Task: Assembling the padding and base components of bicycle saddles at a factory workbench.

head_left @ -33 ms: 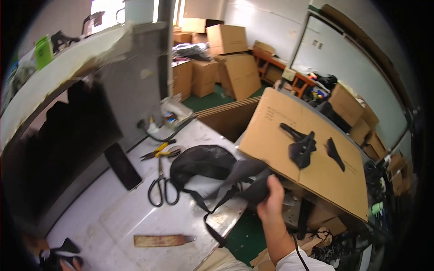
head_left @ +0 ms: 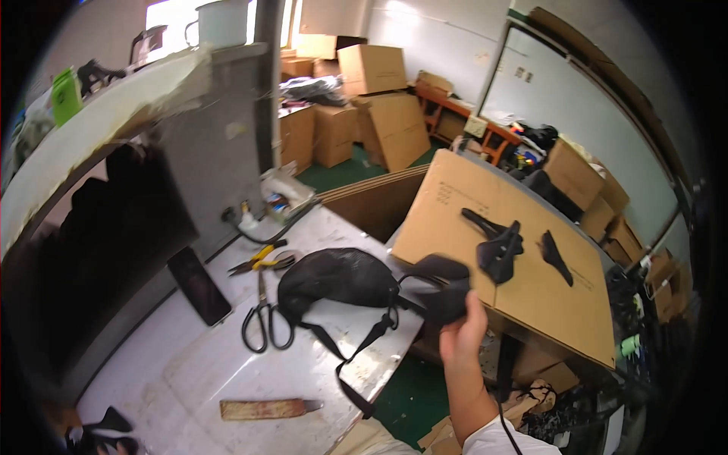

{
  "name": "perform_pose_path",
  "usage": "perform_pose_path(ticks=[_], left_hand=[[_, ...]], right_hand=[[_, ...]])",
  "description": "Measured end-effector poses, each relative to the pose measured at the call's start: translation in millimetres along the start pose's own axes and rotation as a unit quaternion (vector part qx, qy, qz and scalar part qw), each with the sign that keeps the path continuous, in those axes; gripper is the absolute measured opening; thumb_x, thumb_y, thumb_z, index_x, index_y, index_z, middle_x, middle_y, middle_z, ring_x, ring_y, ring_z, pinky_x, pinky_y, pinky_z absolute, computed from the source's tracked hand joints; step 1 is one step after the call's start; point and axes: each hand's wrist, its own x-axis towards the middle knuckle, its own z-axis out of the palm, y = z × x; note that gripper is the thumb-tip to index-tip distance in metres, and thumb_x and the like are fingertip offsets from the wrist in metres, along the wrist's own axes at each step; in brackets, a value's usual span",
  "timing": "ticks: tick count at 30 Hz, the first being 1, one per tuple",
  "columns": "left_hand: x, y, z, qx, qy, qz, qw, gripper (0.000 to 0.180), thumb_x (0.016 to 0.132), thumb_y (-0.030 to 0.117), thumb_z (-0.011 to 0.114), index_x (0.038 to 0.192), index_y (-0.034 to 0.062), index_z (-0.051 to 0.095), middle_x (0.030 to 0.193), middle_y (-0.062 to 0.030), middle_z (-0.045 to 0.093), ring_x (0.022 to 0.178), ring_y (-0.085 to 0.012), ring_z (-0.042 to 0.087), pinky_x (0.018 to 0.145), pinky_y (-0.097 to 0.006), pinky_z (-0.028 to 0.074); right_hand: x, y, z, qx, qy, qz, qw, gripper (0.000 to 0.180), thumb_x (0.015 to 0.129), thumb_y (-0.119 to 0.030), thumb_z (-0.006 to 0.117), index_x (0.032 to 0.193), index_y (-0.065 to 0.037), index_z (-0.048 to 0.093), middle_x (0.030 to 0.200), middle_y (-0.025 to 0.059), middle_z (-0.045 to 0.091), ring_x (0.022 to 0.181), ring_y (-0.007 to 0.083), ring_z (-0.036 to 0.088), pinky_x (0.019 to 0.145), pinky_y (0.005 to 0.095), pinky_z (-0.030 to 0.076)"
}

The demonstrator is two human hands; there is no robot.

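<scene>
Above the bench's right edge, my right hand (head_left: 462, 334) is closed on a black bicycle saddle piece (head_left: 447, 296); motion blurs it. Left of it, a black pouch (head_left: 341, 277) with loose straps lies on the white bench (head_left: 182, 371), one strap hanging over the edge. At the lower left corner only a sliver of my left hand (head_left: 105, 450) shows, beside a dark forked piece (head_left: 114, 425); its fingers are mostly hidden. Other black saddle pieces, a larger one (head_left: 498, 254) and a slim one (head_left: 557, 259), rest on a cardboard sheet (head_left: 447, 189) to the right.
On the bench lie black-handled scissors (head_left: 267, 327), yellow-handled pliers (head_left: 262, 258), a phone (head_left: 199, 287) and a worn-handled blade (head_left: 262, 409). A small tray (head_left: 288, 193) sits at the back corner. Cardboard boxes (head_left: 334, 133) are stacked beyond, on the green floor.
My right hand has shifted slightly right and up with the saddle piece, which has turned and moved off the pouch. Less of my left hand shows. The whole view has shifted a little.
</scene>
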Motion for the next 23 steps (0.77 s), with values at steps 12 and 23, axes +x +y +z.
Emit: perform_pose_path(ticks=[12, 23], left_hand=[[6, 22, -3, -0.337, -0.18, -0.127, 0.915, 0.101, 0.089, 0.039, 0.081, 0.165, 0.0172, 0.017, 0.147, -0.0296, 0.051, 0.12, -0.0412, 0.062, 0.102, -0.051, 0.049], [38, 2, 77, -0.784, -0.123, -0.352, 0.496, 0.103, 0.073, 0.002, 0.082, 0.158, 0.0103, 0.025, 0.109, -0.0154, 0.06, 0.098, -0.0247, 0.062, 0.089, -0.038, 0.05]], right_hand=[[-96, 81, 49, -0.179, -0.282, -0.095, 0.938, 0.044, 0.106, -0.008, 0.052, 0.148, 0.002, 0.044, 0.119, 0.0222, 0.071, 0.1, 0.0246, 0.071, 0.088, 0.0362, 0.056], [-216, 117, 124, -0.12, -0.647, 0.136, 0.741, 0.051, 0.104, -0.004, 0.056, 0.152, 0.0, 0.04, 0.109, 0.0221, 0.074, 0.088, 0.026, 0.075, 0.089, 0.0375, 0.057]])
